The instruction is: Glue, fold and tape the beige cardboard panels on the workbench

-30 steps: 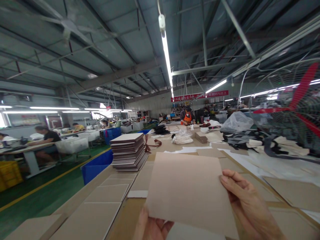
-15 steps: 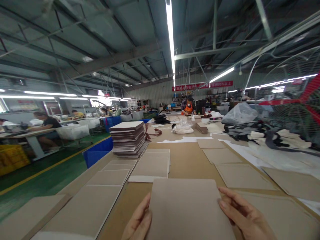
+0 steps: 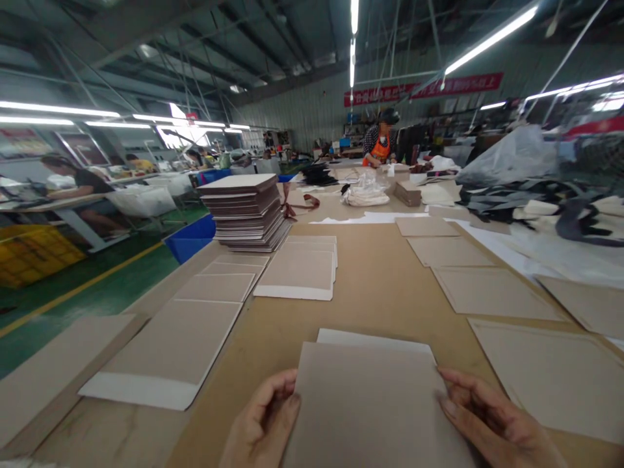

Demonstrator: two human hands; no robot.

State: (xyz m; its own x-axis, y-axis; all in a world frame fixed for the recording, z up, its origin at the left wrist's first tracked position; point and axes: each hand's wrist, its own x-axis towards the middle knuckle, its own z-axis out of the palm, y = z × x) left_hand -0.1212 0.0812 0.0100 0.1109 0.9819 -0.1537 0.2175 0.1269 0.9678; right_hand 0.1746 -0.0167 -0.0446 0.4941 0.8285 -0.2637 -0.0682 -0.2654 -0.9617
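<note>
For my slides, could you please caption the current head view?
Left hand and right hand hold a beige board, a tall stack beyond.

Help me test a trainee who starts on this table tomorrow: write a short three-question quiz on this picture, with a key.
1. True or false: the left hand and the right hand hold opposite sides of the same tan sheet.

2. What colour is the strip showing past that sheet's far edge?
A) red
B) white
C) black

3. Fill the gap: seen from the head camera, the tall stack stands to the ____ of the clear plastic bag.

Key: 1. True. 2. B. 3. left.
</note>
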